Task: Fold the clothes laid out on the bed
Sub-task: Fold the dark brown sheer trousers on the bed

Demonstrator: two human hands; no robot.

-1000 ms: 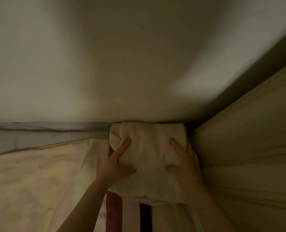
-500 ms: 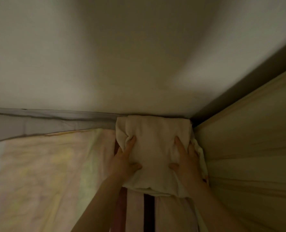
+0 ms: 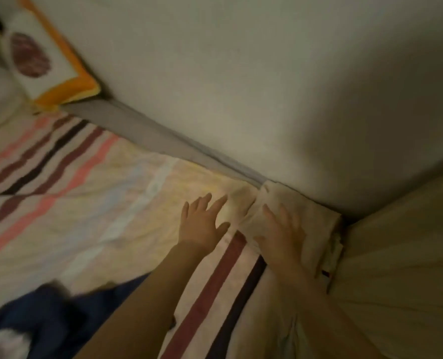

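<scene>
A folded cream cloth (image 3: 303, 213) lies in the far corner of the bed, against the wall and the pale side panel. My right hand (image 3: 282, 229) rests flat on its near left part with straight fingers. Just left of the cloth, my left hand (image 3: 202, 224) hovers over the striped bedsheet (image 3: 85, 193) with fingers spread, holding nothing. A dark blue garment (image 3: 59, 320) lies crumpled at the bottom left, with something white (image 3: 5, 345) beside it. The picture is blurred.
An orange-edged pillow (image 3: 46, 66) with a dark oval print leans at the top left by the wall (image 3: 241, 73). A grey mattress edge (image 3: 148, 130) runs along the wall. A pale fabric panel (image 3: 409, 255) closes off the right side.
My left hand has come off the cream cloth and moved left over the sheet. The view has swung left and down, bringing the pillow and blue garment into sight.
</scene>
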